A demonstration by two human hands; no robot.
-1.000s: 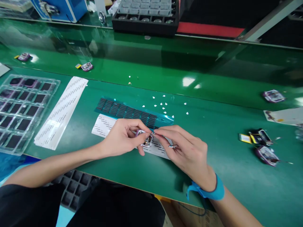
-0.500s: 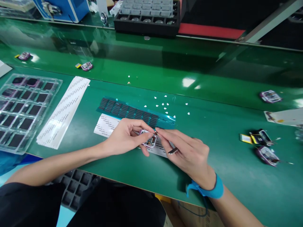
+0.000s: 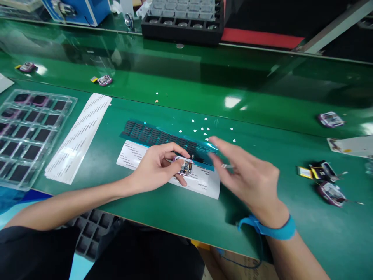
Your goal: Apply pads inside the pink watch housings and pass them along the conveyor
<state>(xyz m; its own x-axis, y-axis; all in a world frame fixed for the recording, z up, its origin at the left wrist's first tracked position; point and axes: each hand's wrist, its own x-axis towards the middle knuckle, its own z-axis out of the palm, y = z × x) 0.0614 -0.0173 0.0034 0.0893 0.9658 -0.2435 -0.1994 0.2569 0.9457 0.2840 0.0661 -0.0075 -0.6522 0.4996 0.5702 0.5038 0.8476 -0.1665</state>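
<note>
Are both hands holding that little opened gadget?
No, only the left hand holds the gadget; the right hand is apart from it.

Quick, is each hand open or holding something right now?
Left hand: closed, holding the small open device.
Right hand: open, too blurred to tell about the silvery thing.
</note>
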